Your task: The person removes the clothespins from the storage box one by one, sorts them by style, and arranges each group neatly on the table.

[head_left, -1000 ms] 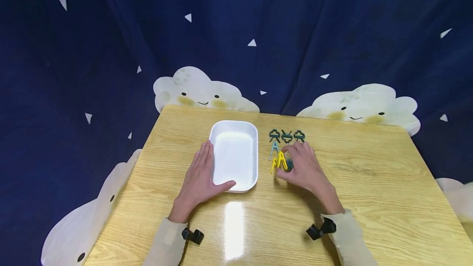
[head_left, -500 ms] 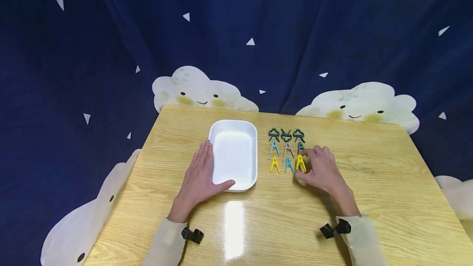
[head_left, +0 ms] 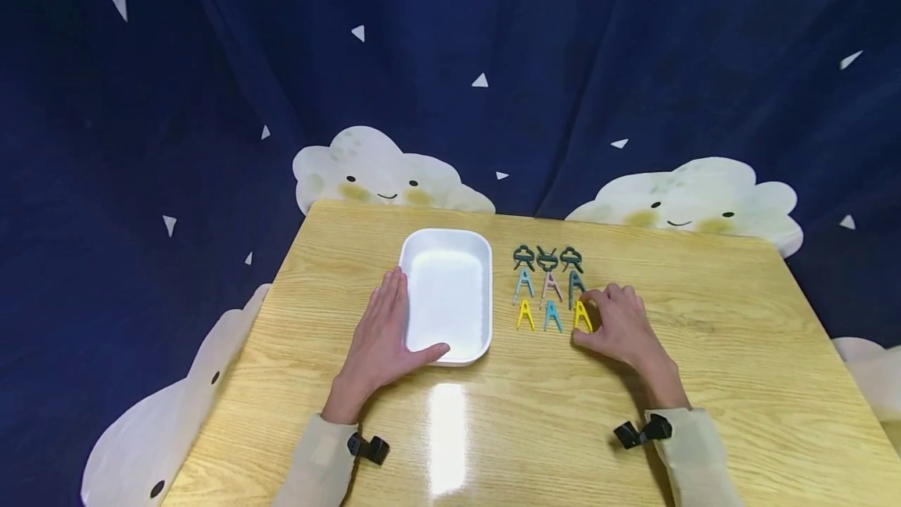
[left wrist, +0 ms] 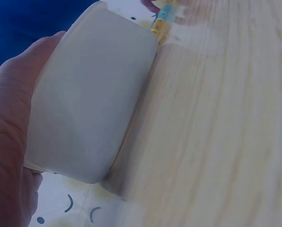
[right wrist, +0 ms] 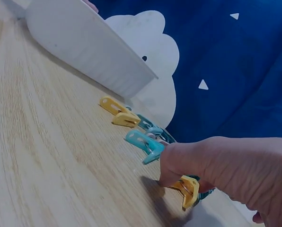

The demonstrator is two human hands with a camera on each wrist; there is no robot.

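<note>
My left hand point(head_left: 376, 335) rests against the left side of a white tray point(head_left: 486, 296), fingers straight along its wall and thumb over the near rim. At the right end of the front row, my right hand point(head_left: 619, 325) pinches a yellow clothespin point(head_left: 581, 316) between thumb and fingers, low at the tabletop. Left of it lie a blue clothespin point(head_left: 553, 317) and another yellow clothespin point(head_left: 525, 314). Behind them are a light blue clothespin point(head_left: 524, 284), a pink clothespin point(head_left: 551, 285) and a dark green clothespin point(head_left: 576, 285). In the right wrist view the thumb partly covers the pinched clothespin point(right wrist: 187, 191).
Three dark green cloud-shaped clips point(head_left: 547, 259) form the back row, right of the tray. All stand on a wooden table point(head_left: 704, 350), backed by a dark blue curtain point(head_left: 450, 37) with white triangles and clouds. Each wrist wears a small black camera mount.
My right hand has carried the yellow clothespin rightward and set it down at the front row's right end, uncovering the clothespins beneath its earlier place. My left hand has stayed on the tray.
</note>
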